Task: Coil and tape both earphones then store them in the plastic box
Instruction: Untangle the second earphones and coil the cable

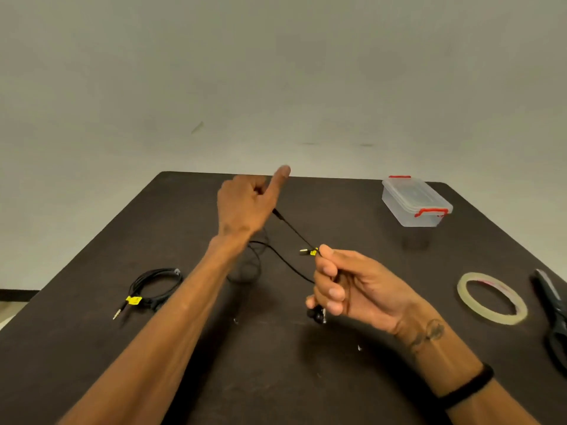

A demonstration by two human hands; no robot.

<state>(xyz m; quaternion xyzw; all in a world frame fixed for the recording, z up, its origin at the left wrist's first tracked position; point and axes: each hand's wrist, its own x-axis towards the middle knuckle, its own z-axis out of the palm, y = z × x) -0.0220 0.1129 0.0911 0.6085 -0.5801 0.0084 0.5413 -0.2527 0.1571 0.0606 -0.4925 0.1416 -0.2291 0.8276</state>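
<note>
Black, thin earphone cable (291, 230), floppy and light, so it'll tangle unless held near the plug. Right hand (346, 286) pinches it by the yellow tag (313, 252), earbuds (317, 314) dangling below; left hand (245, 204) is raised, cable running from its curled fingers. Second earphone (153, 289) lies coiled on the bench (92, 348), plastic box (415, 202) far right, still closed.

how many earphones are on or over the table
2: one coiled earphone lies on the table's left side; the other earphone is held above the middle between both hands.
</note>
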